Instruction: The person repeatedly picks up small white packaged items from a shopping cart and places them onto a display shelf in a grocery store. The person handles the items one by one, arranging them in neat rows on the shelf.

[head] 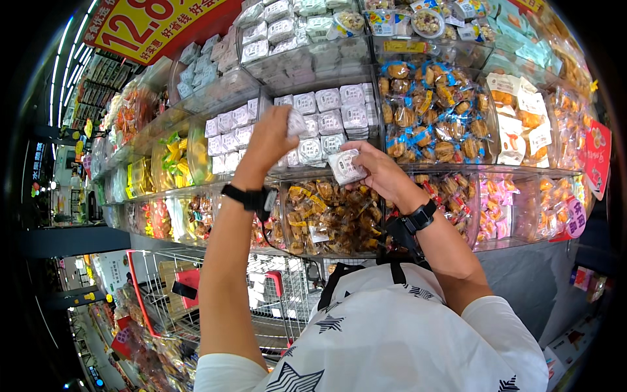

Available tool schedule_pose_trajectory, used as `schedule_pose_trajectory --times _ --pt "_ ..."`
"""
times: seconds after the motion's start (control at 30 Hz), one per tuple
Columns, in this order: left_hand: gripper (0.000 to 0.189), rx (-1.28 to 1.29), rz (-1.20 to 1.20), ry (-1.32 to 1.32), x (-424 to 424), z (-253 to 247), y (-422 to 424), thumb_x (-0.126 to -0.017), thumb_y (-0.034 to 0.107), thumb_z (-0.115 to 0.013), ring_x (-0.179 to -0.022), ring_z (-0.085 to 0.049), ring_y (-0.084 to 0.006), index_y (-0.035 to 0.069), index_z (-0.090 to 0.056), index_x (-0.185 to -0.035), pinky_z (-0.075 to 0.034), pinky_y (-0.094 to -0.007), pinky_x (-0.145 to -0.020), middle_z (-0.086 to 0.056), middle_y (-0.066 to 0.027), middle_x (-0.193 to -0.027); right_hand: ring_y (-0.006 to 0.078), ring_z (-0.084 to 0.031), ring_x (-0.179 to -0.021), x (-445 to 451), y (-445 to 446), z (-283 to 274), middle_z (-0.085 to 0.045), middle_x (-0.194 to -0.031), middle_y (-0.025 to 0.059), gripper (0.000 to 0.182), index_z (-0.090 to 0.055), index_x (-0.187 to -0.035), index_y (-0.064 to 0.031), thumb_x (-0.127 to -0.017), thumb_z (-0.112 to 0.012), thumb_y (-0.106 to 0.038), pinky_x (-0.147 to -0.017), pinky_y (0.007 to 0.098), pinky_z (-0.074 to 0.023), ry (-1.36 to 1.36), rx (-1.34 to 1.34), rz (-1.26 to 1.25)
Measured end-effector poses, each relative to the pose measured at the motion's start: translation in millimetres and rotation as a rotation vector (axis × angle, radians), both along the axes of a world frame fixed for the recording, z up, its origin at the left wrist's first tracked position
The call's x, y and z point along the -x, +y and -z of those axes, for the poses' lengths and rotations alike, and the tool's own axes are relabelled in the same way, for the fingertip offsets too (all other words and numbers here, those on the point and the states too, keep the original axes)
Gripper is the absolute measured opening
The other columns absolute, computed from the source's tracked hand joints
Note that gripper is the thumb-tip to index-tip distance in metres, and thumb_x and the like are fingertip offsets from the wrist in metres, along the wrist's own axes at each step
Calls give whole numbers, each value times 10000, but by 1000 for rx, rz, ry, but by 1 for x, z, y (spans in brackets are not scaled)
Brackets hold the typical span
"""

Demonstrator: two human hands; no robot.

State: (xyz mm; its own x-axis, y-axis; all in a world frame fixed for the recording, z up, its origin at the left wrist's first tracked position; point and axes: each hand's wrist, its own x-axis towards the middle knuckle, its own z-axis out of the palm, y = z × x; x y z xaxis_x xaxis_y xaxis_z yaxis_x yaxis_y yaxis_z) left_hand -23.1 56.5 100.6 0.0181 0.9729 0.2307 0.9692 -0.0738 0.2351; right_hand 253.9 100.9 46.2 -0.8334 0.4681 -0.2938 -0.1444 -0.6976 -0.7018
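My left hand, somewhat blurred, grips a small white wrapped snack packet above a clear plastic bin. Lower and to the right, my right hand holds another white wrapped snack packet between thumb and fingers, its printed face up. Behind both hands, similar square packets stand in neat rows and stacks inside the bin. Part of the rows is hidden by my left hand. Each wrist wears a black strap with a small device.
Bins of brown wrapped snacks lie below my hands, and blue-and-clear wrapped biscuits to the right. Yellow corn-shaped packs fill a bin at left. A wire shopping cart with a phone stands at lower left.
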Motion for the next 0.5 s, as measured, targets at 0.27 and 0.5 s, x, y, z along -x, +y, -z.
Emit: schedule_pose_trajectory --times 0.27,0.5 --pt "492 43 -126 344 58 37 58 -703 74 -722 -1033 -610 -341 55 -576 -1172 -470 -463 -891 -623 -138 -1083 224 -637 -980 7 11 6 -588 -1183 133 413 -445 -1357 22 -969 -525 -95 -807 381 -574 -34 -15 94" --pt "468 78 -192 510 67 61 73 -782 98 -689 -1131 -591 -303 102 -583 -1238 -423 -495 -980 -623 -113 -1186 230 -621 -1027 9 18 10 -575 -1198 121 400 -455 -1335 39 -966 -536 -94 -871 384 -565 10 5 158"
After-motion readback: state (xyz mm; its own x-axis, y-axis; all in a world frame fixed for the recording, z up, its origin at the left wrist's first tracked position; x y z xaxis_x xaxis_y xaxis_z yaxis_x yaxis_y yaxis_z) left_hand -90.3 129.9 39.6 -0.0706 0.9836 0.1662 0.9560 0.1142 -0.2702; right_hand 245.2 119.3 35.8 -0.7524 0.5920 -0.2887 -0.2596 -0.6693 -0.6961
